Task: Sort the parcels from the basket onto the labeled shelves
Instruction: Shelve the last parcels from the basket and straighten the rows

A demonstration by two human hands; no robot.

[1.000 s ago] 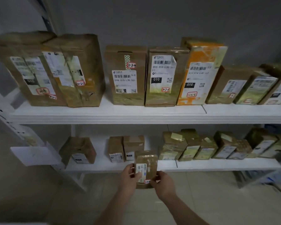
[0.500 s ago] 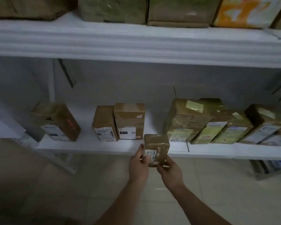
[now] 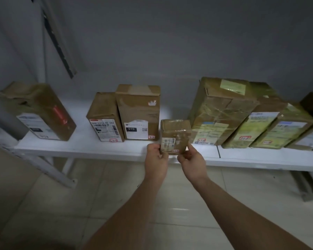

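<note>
A small brown taped parcel (image 3: 175,132) with a white label stands at the front edge of the low white shelf (image 3: 98,148), in the gap between two rows of parcels. My left hand (image 3: 156,159) pinches its lower left corner. My right hand (image 3: 192,160) grips its lower right corner. To its left stands a brown box marked 010 (image 3: 138,112); a large taped box (image 3: 219,112) stands to its right.
Further left on the shelf are a labelled brown box (image 3: 105,118) and a lone box with a red mark (image 3: 38,112). Several yellow-green taped parcels (image 3: 271,127) line the right side. A white shelf post (image 3: 51,174) slants down to the tiled floor (image 3: 79,204).
The camera has dropped from the upper shelf to the lower one. Both hands carried the small parcel forward and up into the gap on the lower shelf.
</note>
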